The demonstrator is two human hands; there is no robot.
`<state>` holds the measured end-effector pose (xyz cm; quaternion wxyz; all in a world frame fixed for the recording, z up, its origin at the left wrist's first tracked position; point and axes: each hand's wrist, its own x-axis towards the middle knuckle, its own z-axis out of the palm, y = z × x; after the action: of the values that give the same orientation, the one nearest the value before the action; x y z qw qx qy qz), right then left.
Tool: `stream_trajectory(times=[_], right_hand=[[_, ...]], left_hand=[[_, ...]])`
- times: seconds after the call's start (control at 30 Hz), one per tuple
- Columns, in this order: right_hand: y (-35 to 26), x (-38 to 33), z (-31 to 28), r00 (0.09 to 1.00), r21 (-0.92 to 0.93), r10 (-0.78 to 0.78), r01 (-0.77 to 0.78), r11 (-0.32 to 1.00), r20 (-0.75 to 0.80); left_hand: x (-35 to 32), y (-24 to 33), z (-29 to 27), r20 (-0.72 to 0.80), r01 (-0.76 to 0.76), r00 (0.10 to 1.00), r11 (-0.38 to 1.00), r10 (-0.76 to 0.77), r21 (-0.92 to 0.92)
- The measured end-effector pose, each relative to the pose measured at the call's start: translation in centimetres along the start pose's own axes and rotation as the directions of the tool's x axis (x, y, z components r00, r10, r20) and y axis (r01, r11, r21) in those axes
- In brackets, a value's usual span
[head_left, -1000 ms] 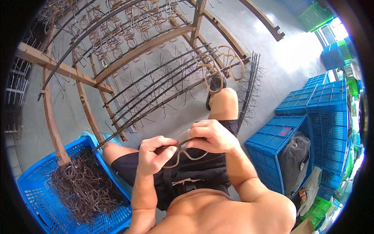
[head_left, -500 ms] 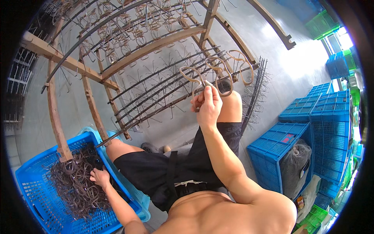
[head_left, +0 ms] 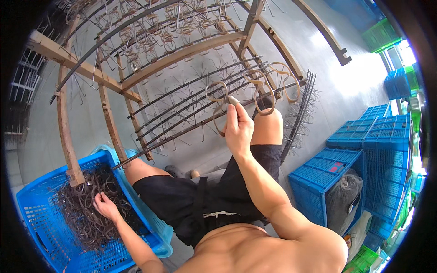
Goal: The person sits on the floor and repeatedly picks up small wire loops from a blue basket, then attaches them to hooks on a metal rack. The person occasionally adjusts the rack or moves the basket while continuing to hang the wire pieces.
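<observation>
My right hand is raised over my knee, thumb and fingers pinched on a brown eyeglass frame with two open loops. The frame is at the wire hooks of a dark metal rod; whether it sits on a hook I cannot tell. Two more eyeglass frames, a nearer one and a farther one, hang farther right along the rod. My left hand is low at the left, fingers stretched over a tangled pile of dark frames in a blue basket.
A wooden rack carries hooked rods, many hung with frames. One post reaches down to the basket. More hooked rods stand beside my knee. Blue crates are stacked at the right, one with a plastic-wrapped bundle.
My left hand has shifted slightly left over the pile, and its fingers look straighter. My right hand has moved a little left and down, still on the eyeglass frame.
</observation>
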<state>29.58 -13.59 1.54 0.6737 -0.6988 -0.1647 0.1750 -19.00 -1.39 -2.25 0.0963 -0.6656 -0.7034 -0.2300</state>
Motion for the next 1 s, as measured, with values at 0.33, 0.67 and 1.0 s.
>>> stream_trajectory(times=[0.33, 0.67, 1.0], right_hand=[[-0.1, 0.3, -0.1, 0.999, 0.092, 0.035, -0.032, 0.995, -0.03], [-1.1, 0.4, 0.1, 0.998, 0.023, 0.042, -0.041, 0.999, -0.044], [-0.8, 0.1, -1.2, 0.994, 0.142, 0.082, -0.091, 0.986, 0.065]], left_hand=[[-1.8, 2.3, 1.1, 0.255, -0.083, 0.963, 0.996, 0.087, -0.025], [-1.8, 3.2, 0.6, 0.186, -0.013, 0.981, 0.981, 0.05, -0.196], [-1.4, 1.8, -0.9, 0.26, -0.018, 0.958, 0.933, 0.119, -0.36]])
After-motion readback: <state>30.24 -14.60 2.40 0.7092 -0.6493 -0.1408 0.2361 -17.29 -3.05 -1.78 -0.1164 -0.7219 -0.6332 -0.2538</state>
